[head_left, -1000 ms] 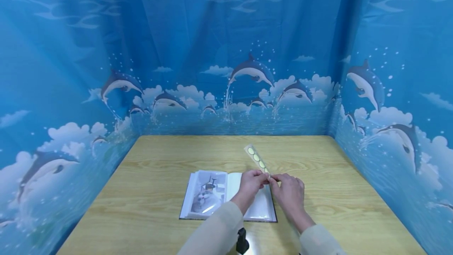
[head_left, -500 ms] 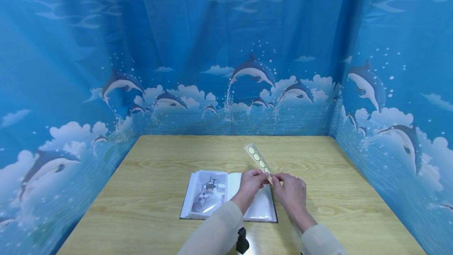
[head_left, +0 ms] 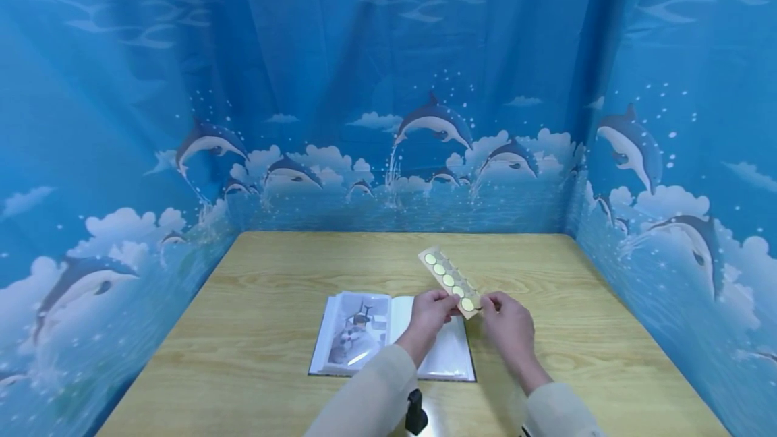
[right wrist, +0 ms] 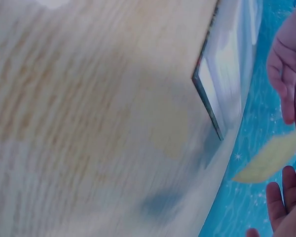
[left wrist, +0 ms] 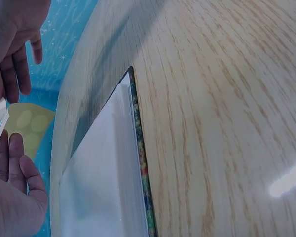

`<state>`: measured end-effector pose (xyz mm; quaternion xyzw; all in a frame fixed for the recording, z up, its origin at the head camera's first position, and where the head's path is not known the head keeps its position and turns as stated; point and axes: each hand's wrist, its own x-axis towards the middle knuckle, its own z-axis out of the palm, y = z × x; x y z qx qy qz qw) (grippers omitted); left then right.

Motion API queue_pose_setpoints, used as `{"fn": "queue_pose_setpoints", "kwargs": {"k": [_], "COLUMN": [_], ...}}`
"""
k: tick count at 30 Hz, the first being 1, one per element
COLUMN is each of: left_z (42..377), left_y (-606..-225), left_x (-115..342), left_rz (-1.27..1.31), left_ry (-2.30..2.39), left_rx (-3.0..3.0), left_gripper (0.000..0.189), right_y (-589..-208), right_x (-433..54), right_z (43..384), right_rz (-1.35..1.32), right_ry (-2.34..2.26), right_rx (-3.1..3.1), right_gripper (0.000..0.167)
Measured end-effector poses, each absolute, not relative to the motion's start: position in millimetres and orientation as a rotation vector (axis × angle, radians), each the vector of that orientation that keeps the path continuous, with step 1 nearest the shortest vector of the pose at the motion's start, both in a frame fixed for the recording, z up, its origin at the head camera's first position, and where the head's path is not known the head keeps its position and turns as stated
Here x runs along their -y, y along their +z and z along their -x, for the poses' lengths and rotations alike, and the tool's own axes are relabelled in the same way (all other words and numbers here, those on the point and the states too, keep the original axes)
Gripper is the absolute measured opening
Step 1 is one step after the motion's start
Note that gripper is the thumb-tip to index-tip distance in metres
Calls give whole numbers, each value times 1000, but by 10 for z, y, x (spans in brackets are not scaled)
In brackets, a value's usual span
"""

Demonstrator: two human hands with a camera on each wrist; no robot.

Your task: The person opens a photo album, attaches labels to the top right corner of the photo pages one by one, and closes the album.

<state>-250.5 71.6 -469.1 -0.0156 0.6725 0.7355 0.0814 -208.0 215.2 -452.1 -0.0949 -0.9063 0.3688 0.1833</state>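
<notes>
My left hand (head_left: 427,319) pinches a narrow sticker sheet (head_left: 448,279) with several round pale-yellow stickers. The sheet slants up and away over the right page of an open photo album (head_left: 448,353). At the sheet's near right edge, my right hand (head_left: 510,328) has thumb and forefinger drawn together. The left wrist view shows a small whitish round sticker (left wrist: 0,109) at the right hand's fingertips, close to the sheet. Its other fingers hang loosely. In the right wrist view the sheet is blurred and the fingertips lie at the frame edge.
The album's left page carries a grey photo (head_left: 358,330) in a glossy sleeve. Under it spreads a wooden table (head_left: 255,302). A blue dolphin-print curtain (head_left: 388,86) encloses the back and sides. A small black object (head_left: 415,413) shows beside the left sleeve.
The right hand has moved a little right and away from the left fingertips. The sheet has turned to show more of its face and its lowest sticker. The album has not moved.
</notes>
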Motion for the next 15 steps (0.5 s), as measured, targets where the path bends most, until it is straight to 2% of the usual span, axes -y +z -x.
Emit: {"fn": "queue_pose_setpoints", "kwargs": {"k": [8,15], "left_z": [2515,2373], "left_y": [-4743,-4772], "left_x": [-711,-818], "left_rz": [39,-82], "left_ry": [2194,2026], "left_rx": [-2003,-1976], "left_gripper": [12,10], "right_y": [-4421,-4370], "right_x": [-2373,-2433], "right_z": [2107,2126], "right_rz": [375,381], "right_ry": [1097,1106], "right_rx": [2513,2499], "right_gripper": [28,29]}}
